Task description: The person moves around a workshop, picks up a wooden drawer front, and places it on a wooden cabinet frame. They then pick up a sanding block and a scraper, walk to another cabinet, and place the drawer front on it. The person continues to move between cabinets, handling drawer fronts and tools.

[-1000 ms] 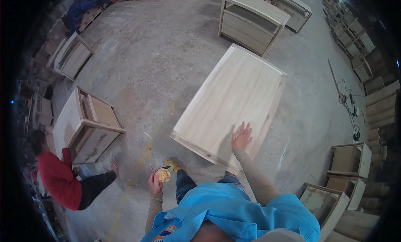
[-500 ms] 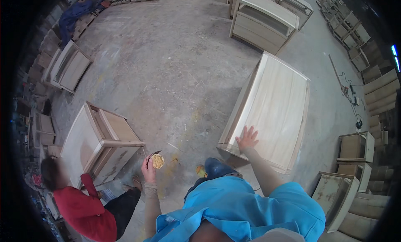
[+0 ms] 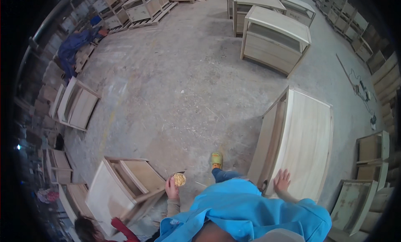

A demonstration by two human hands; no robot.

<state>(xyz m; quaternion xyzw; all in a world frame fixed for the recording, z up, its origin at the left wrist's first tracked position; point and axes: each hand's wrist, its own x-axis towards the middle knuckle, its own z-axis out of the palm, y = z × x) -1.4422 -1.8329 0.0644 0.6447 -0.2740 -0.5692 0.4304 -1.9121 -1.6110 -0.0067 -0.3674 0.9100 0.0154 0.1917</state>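
My left hand [image 3: 172,188] is closed around a small round tub [image 3: 179,179] filled with lumpy, pale yellow stuff. A thin dark blade [image 3: 180,172] sticks out along the tub's far edge; its handle is hidden. My right hand [image 3: 282,181] lies flat, fingers a little apart, on the near part of a pale wooden cabinet's [image 3: 307,137] broad panel. To the left of my left hand, apart from it, stands another bare wood cabinet [image 3: 104,192] with an open slot.
A person in a red sleeve [image 3: 124,230] is at the left cabinet. More cabinets [image 3: 273,41] stand ahead on the right, with others [image 3: 77,104] at the left. A power tool with a cord [image 3: 363,93] lies on the concrete floor [image 3: 184,100] at the right.
I have stepped forward, one yellow shoe now ahead. The cabinets and the person have shifted lower in view. My right hand stays on the panel; my left still holds the tub.
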